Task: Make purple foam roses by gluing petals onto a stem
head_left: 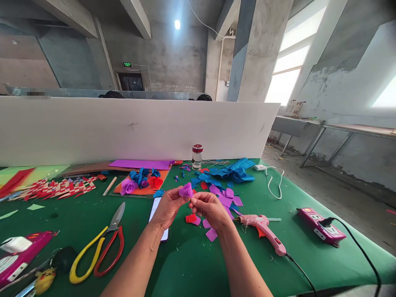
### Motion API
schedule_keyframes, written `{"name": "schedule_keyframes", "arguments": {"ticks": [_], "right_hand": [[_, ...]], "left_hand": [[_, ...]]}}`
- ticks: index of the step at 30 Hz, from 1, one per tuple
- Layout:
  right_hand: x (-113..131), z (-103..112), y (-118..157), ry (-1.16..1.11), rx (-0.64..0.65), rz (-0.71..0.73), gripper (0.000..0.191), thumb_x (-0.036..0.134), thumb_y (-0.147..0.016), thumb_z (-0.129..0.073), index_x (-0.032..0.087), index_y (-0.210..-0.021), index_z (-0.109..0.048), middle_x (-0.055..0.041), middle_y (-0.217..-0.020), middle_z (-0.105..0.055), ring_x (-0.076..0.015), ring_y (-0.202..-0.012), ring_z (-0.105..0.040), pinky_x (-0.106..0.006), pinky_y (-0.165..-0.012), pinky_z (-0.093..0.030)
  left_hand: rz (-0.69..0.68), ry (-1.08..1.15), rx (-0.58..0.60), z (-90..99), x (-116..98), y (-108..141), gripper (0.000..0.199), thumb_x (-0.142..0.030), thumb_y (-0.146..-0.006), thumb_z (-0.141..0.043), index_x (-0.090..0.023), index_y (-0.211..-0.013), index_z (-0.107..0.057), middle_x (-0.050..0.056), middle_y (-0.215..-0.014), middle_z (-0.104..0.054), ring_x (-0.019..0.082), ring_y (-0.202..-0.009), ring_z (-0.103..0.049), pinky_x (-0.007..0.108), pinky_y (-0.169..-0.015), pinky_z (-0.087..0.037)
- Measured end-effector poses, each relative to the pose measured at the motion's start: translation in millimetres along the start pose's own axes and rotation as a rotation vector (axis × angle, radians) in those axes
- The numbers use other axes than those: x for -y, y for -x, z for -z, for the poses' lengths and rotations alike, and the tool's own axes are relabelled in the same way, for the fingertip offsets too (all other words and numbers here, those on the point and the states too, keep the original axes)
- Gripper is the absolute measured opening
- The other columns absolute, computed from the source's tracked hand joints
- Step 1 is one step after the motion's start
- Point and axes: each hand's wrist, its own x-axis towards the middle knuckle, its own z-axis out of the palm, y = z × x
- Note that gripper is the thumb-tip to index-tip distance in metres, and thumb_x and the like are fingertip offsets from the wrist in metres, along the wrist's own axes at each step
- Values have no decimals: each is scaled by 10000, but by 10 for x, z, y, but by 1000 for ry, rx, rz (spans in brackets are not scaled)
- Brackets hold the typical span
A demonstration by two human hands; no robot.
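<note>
Above the middle of the green table (pixel 192 264), my left hand (pixel 170 205) is closed on a purple paper flower (pixel 186 190). Close beside it, my right hand (pixel 209 207) pinches with thumb and forefinger at the flower's lower right edge; what lies between those fingertips is too small to make out. Purple petal pieces (pixel 227 200) are scattered behind and under the right hand. A phone (pixel 165 235) lies partly hidden beneath my left wrist. To the right of my right forearm rests a pink glue gun (pixel 263 226).
Scissors (pixel 115 225) lie open at left. Finished flowers (pixel 140 177) sit on an orange sheet. Blue crepe paper (pixel 236 171) and a glass jar (pixel 197 157) are at the back, before a white partition (pixel 139 128). A power strip (pixel 321 225) with a cord lies at right.
</note>
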Motion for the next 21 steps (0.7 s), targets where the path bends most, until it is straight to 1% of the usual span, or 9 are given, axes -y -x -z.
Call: {"name": "schedule_keyframes", "arguments": {"ticks": [4,7,12,14,16,18,20,21], "right_hand": [[-7,0,0,4,6,-2,223,344,-689,-797,147,-754,-712,-13,-683,-672,-69,-521,-549,-175,-458,-346],[-12,-6,3,9,1,6,215,338,-698,-791,148,-756,-710,-7,-680,-668,-68,-527,-555,-174,-465,-354],[-5,-23,5,-8,0,13,223,332,-702,-790,164,-817,-698,0,-685,-670,-67,-525,-560,-171,-464,-352],[-1,-17,2,-12,6,19,230,331,-706,-788,166,-835,-692,-1,-691,-671,-69,-527,-561,-171,-462,-352],[2,-2,-1,-3,3,38,217,326,-714,-782,165,-828,-692,-3,-694,-673,-69,-532,-562,-170,-467,-356],[6,16,-1,27,-15,77,193,321,-728,-772,170,-822,-698,-5,-697,-681,-72,-539,-564,-174,-478,-365],[10,31,4,72,-30,131,175,320,-729,-769,179,-812,-707,-4,-686,-685,-80,-535,-564,-185,-481,-373],[12,36,7,94,-33,158,169,321,-724,-771,184,-804,-711,0,-672,-682,-85,-530,-563,-191,-478,-375]], "left_hand": [[17,49,-7,-30,-18,10,155,-254,-670,-803,-158,-767,-729,-1,-682,-616,118,-627,-521,263,-654,-439],[14,56,-23,-35,-10,12,179,-268,-662,-810,-157,-782,-737,-5,-661,-606,118,-629,-517,262,-660,-428],[-7,19,-40,-26,2,7,177,-279,-660,-810,-164,-776,-743,0,-689,-620,131,-648,-528,284,-686,-432],[-15,-5,-34,-20,-14,9,209,-277,-659,-810,-176,-830,-747,3,-712,-631,137,-647,-534,299,-690,-438],[-25,-26,-4,-8,-52,19,297,-271,-648,-818,-196,-925,-740,11,-770,-648,146,-677,-550,310,-711,-443],[-37,-42,55,18,-108,38,407,-279,-631,-831,-198,-1014,-719,37,-857,-659,173,-757,-567,316,-742,-442],[-58,-45,106,53,-171,61,459,-339,-631,-830,-170,-1040,-708,72,-911,-659,194,-819,-560,310,-756,-435],[-70,-36,112,70,-201,72,454,-390,-652,-809,-153,-1027,-711,83,-900,-658,190,-804,-552,302,-741,-431]]}}
